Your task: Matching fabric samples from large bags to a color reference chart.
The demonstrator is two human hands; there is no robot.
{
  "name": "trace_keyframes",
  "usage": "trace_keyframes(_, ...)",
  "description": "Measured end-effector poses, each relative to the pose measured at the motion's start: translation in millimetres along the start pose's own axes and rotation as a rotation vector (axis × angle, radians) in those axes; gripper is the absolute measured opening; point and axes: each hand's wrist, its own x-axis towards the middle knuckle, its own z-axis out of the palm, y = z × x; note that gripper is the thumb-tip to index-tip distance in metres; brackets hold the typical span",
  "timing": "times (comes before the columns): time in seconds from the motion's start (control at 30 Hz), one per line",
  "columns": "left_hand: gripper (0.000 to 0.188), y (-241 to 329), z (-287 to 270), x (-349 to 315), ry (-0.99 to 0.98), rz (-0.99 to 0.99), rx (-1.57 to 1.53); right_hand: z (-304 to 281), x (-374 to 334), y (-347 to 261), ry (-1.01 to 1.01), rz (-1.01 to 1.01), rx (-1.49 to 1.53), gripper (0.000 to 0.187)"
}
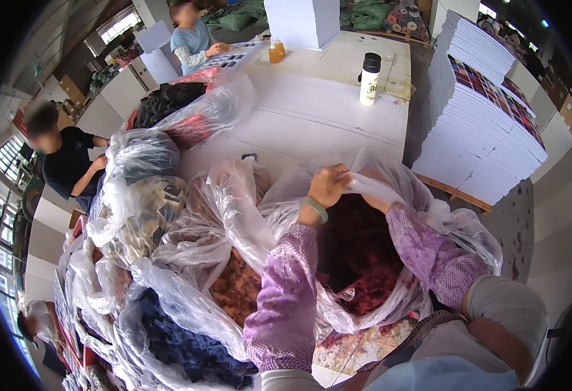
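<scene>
A clear plastic bag (pixel 423 195) stands open in front of me, with dark red, fluffy material (pixel 364 280) inside it. My left hand (pixel 330 184), with a pale green bangle at the wrist, is closed on the far edge of the bag's mouth. Beside it, my right hand (pixel 378 201) is at the same edge, partly covered by the plastic, so its fingers are hidden. Purple patterned sleeves cover both forearms. To the left of the bag, another plastic bag holds orange-brown material (pixel 236 287), and nearer me one holds dark blue material (pixel 185 339).
More plastic bags (pixel 144 215) crowd the left side. Across the white table (pixel 312 104) are a white bottle with a black cap (pixel 369 79) and small yellow bottles (pixel 276 52). Tall stacks of white sheets (pixel 475 130) rise on the right. People work at the left and far side.
</scene>
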Motion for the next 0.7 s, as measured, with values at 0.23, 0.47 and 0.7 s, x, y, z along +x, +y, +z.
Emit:
trace_keyframes(0.23,0.012,34,1,1,0.081,0.140,0.008,-5,9,4,-0.289,0.108,-0.198,0.058)
trace_keyframes(0.47,0.012,16,3,13,0.135,0.112,-0.117,-5,4,9,-0.558,0.200,-0.403,0.057)
trace_keyframes(0.7,0.011,11,6,34,0.150,0.123,-0.171,21,-9,73,-0.729,-0.061,-0.548,0.054)
